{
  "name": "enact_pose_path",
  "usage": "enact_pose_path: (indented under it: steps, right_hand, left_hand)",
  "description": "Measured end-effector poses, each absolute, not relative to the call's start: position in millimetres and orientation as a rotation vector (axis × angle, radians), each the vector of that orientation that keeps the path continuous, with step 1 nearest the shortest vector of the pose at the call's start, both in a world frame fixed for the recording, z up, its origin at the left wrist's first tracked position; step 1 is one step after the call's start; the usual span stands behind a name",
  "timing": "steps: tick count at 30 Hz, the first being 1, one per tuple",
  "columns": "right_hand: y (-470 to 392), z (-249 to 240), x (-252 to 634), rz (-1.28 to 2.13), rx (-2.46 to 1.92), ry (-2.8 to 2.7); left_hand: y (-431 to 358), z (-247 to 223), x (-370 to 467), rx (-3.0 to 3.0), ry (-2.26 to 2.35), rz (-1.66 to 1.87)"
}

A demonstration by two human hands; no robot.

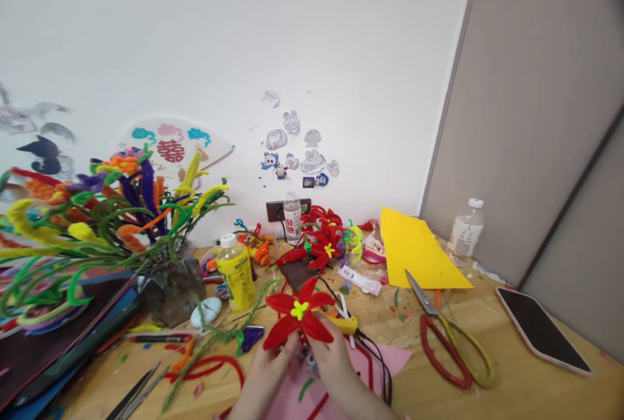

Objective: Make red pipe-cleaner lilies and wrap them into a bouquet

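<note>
Between my two hands stands a red pipe-cleaner flower (308,295) with pointed petals and a yellow centre. My left hand (273,368) grips it from below at the left, its fingertips mostly behind the lower petals. At the right, my right hand (336,360) is closed on the flower under the petals, thumb side up. The stem is hidden by the hands. Beneath them lies a pink sheet (392,358) with small beads and red pipe cleaners on it. A yellow-handled tool (347,325) with a black cord lies just behind my right hand.
Scissors (448,342) and a phone (543,330) lie to the right, near a yellow sheet (422,251) and a bottle (467,228). A yellow bottle (236,274) and a vase (168,290) of pipe-cleaner flowers stand left. More red flowers (326,231) lie by the wall.
</note>
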State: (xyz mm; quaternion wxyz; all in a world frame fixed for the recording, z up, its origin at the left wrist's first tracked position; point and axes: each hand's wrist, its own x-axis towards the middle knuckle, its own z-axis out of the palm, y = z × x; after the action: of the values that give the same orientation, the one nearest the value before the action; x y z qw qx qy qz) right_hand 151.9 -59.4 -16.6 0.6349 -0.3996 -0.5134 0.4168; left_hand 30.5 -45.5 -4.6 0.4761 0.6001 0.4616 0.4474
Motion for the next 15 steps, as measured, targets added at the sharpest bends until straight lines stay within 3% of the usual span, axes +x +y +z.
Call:
enact_pose_path:
  steps: [10, 15]
  right_hand:
    - [-57, -24, 143, 1.414, -0.669, -1.114]
    - [-60, -23, 149, 1.188, -0.831, -1.350]
  left_hand:
    - [-56, 4, 30, 1.351, 1.078, 1.218]
    - [-56, -7, 27, 1.153, 0.975, 1.266]
